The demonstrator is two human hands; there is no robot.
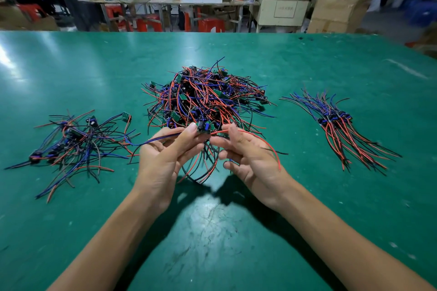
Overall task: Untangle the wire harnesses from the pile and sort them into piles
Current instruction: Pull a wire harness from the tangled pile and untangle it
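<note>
A big tangled pile of wire harnesses [205,94], with red, blue and black wires and small green boards, lies at the middle of the green table [71,66]. I hold one harness [203,127] just in front of the pile. My left hand [165,156] pinches its small board and blue wire. My right hand [246,156] grips its red wire, which arcs over my fingers. More wires hang below both hands. A loose sorted pile [75,142] lies on the left. A neat, aligned bundle [338,125] lies on the right.
The table's far edge [212,32] runs across the view. Beyond it stand work benches, red stools [210,25], cardboard boxes [338,13] and several seated people. The near part of the table shows scratches and glare.
</note>
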